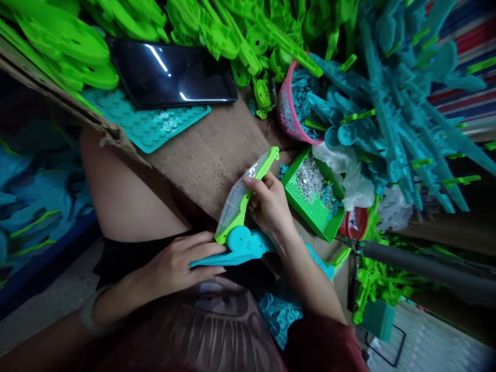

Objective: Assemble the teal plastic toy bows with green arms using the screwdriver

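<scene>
My left hand grips the flat end of a blue plastic part, thumb below and fingers above. A round blue knob on it touches the lower end of a curved bright-green strip. Along that strip sits a clear plastic panel, bowed outward to the left. My right hand is closed around the strip's middle, its thumb on the edge of the clear panel. Its wrist crosses above the blue part, whose right end is partly hidden by the forearm.
Behind the wooden board lie heaped green parts. A black phone rests on a teal mat. To the right stand a pink basket of small blue pieces, a green basket with small silvery pieces, and piled blue parts.
</scene>
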A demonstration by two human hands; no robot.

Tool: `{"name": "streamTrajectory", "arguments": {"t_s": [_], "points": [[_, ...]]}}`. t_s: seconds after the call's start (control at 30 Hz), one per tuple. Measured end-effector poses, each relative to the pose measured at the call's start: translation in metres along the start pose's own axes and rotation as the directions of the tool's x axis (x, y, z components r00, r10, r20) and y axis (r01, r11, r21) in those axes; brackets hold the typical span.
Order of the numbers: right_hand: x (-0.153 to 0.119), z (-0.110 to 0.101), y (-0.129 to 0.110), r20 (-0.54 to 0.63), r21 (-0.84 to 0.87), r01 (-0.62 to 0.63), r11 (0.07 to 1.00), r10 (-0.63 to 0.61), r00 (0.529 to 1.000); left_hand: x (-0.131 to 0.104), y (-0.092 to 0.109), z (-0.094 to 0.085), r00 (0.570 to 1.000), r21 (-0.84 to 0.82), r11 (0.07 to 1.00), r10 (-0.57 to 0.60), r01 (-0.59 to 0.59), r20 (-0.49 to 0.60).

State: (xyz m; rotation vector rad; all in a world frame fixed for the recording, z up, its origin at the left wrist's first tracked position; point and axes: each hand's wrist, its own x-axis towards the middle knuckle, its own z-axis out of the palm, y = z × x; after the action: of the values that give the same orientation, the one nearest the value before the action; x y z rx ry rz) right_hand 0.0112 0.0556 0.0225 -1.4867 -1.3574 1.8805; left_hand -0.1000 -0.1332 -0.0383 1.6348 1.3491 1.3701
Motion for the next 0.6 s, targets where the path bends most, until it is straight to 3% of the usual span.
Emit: {"name": "streamTrajectory", "arguments": {"t_s": [0.1, 0.27, 0.37, 0.43, 0.5, 0.53, 0.6], "points": [[0.000, 0.000, 0.001, -0.002, 0.005, 0.005, 1.000, -0.005, 1.000, 0.000, 0.004, -0.001, 1.000, 0.055, 0.998, 0.005, -0.004, -0.023], [0.000, 0.001, 0.001, 0.001, 0.002, 0.018, 1.000, -0.018, 1.000, 0.003, 0.012, -0.002, 0.990, -0.038, 0.992, -0.121, 0.124, 0.072], [0.000, 0.000, 0.001, 0.006, -0.012, 0.013, 1.000, -0.013, 1.000, 0.003, 0.019, 0.005, 0.968, -0.133, 0.960, -0.252, 0.248, -0.013], [0.000, -0.002, 0.000, 0.015, -0.034, 0.018, 0.999, -0.017, 1.000, 0.001, 0.026, 0.012, 0.889, -0.280, 0.864, -0.453, 0.419, -0.070], [-0.001, -0.006, -0.003, 0.046, -0.064, 0.028, 0.998, -0.025, 0.999, -0.002, 0.032, 0.021, 0.756, -0.488, 0.667, -0.654, 0.564, -0.021], [-0.002, -0.008, -0.005, 0.071, -0.083, 0.033, 0.996, -0.027, 0.997, -0.003, 0.035, 0.025, 0.701, -0.579, 0.558, -0.712, 0.595, 0.034], [-0.004, -0.012, -0.008, 0.124, -0.135, 0.039, 0.990, -0.023, 0.992, -0.005, 0.041, 0.030, 0.656, -0.699, 0.401, -0.744, 0.591, 0.127]]}}
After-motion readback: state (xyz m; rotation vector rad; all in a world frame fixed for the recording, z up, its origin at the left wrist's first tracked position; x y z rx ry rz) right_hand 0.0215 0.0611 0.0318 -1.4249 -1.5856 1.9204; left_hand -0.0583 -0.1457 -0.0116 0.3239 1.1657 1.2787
